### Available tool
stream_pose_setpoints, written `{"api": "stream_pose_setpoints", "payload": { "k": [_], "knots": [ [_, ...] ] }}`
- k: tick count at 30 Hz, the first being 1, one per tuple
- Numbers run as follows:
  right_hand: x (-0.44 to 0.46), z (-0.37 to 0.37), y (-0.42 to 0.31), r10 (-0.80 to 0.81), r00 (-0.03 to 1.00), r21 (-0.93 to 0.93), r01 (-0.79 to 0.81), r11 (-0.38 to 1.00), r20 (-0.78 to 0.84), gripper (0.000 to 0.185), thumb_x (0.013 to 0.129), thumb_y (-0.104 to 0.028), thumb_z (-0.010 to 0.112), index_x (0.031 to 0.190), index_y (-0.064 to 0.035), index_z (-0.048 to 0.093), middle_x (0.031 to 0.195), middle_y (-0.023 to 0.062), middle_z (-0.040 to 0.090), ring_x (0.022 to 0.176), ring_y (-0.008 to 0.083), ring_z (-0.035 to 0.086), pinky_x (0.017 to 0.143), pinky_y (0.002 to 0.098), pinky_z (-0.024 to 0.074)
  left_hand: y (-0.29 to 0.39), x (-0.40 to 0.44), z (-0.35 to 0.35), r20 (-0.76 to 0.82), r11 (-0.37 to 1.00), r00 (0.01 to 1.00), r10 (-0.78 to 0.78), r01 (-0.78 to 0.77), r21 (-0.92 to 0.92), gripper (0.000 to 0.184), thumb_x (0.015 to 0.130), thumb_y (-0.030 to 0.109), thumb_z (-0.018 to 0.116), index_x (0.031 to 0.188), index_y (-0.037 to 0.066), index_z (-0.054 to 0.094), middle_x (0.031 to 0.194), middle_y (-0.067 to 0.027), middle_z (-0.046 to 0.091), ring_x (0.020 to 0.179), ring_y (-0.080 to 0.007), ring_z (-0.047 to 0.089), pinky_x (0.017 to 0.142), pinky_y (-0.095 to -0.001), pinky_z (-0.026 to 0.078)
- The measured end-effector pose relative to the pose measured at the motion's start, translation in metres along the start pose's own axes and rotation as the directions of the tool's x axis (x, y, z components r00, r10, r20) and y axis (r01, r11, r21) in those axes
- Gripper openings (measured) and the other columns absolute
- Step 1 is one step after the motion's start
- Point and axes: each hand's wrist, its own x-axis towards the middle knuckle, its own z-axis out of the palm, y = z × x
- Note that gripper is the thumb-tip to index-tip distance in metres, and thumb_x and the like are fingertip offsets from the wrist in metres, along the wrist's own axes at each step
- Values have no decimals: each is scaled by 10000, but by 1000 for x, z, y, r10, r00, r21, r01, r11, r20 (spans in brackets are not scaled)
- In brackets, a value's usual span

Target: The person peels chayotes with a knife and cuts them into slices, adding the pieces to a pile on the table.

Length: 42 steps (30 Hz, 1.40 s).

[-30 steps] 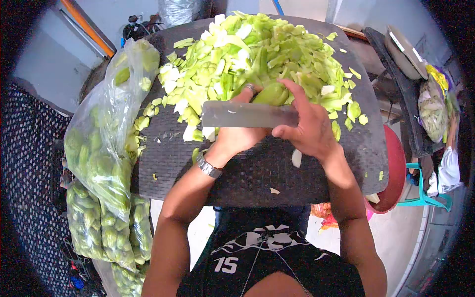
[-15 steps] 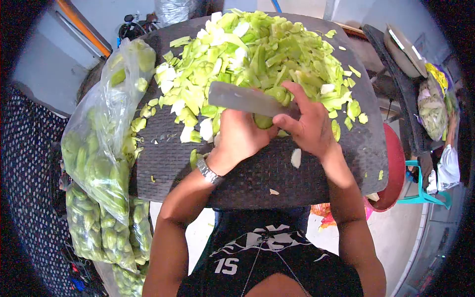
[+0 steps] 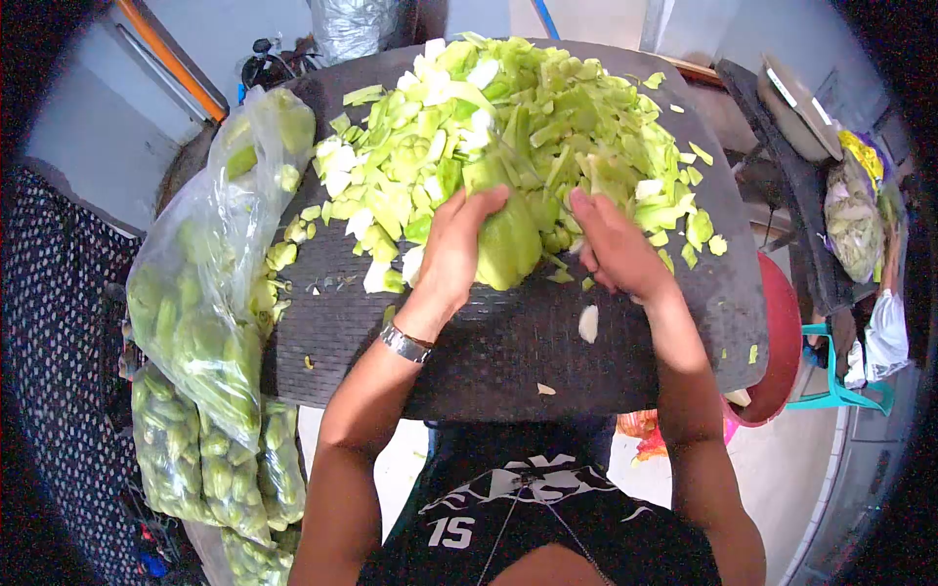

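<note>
A large pale-green chayote point(image 3: 508, 244) is gripped in my left hand point(image 3: 459, 239), which wears a metal wristwatch, over the near edge of a heap of cut green pieces point(image 3: 547, 107). Just right of the chayote, my right hand point(image 3: 620, 244) is closed around the knife's handle, its fingers curled inward. The blade is blurred or edge-on against the heap and cannot be made out clearly. Both hands are above the dark woven-pattern tabletop point(image 3: 469, 361).
At the left, a clear plastic bag point(image 3: 195, 283) of whole green chayotes leans on the table, with more filled bags point(image 3: 230, 469) below. A red tub point(image 3: 777, 342) and a turquoise stool point(image 3: 845, 376) stand at the right. A grey basin point(image 3: 796, 107) rests on a side table.
The broad blade that lay across the chayote above my left hand has swung out of clear view. My right hand has moved slightly away, and more of the chayote shows.
</note>
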Motion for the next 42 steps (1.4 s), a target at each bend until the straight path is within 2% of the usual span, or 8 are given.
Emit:
{"api": "stream_pose_setpoints", "payload": {
  "k": [3,13,23,27,30,33,35,42],
  "knots": [
    [-7,-2,-7,-13,986,296,-37,954,166,722,989,-714,384,1260,-63,539,574,-4,465,372,84,377,367,249,301,7,1,3,-64,989,997,-33,23,-143,422,1000,343,556,1247,3,604,1163,-113,675,1103,-182,630,975,-346,479],
    [-7,7,-9,-8,967,565,-142,813,254,755,930,-814,343,1094,-107,552,567,-46,430,364,59,336,365,233,299,20,1,-5,264,746,962,-74,229,-625,600,980,344,597,1434,-13,436,1352,-236,600,1232,-406,598,1066,-567,471],
    [-4,-4,-13,-93,988,819,-48,571,123,721,937,-810,317,909,-116,511,567,-48,404,376,81,375,360,259,304,-5,0,2,250,945,939,-235,281,-167,450,934,191,651,1300,-36,519,1117,-145,696,911,-264,713,793,-383,592],
    [-17,2,-19,-175,983,649,100,754,51,788,959,-762,343,1298,-70,503,628,-17,475,413,120,426,407,267,366,0,-9,13,218,959,939,-266,281,-37,427,960,270,640,1295,26,538,987,-119,686,691,-206,680,564,-310,566],
    [-19,8,-14,-442,894,180,448,876,-78,844,925,-719,506,1415,-38,421,695,84,624,545,280,616,540,389,513,-9,3,-2,405,824,859,-314,458,-334,537,989,472,569,1342,72,514,975,-112,683,562,-184,626,446,-278,527],
    [-25,7,-14,-662,743,-436,566,700,-99,964,848,-663,682,1510,-64,319,774,180,695,735,421,710,688,489,571,-20,9,-12,537,637,794,-285,576,-512,770,950,716,456,1456,137,439,1083,-158,690,585,-206,651,466,-276,546],
    [-28,8,-20,-571,819,-483,477,735,-60,1079,753,-658,766,1543,-95,294,786,200,670,797,425,700,712,484,549,-28,19,-23,758,482,644,-109,701,-526,833,934,686,538,1538,149,335,1231,-196,663,792,-263,735,640,-344,639],
    [-25,17,-13,-688,720,-428,596,679,-89,1205,640,-642,852,1564,-120,282,772,177,657,781,385,712,700,433,543,-31,12,-13,688,467,694,-214,691,-552,808,951,678,502,1517,113,383,1320,-236,605,1012,-322,685,699,-390,642]
  ]
}}
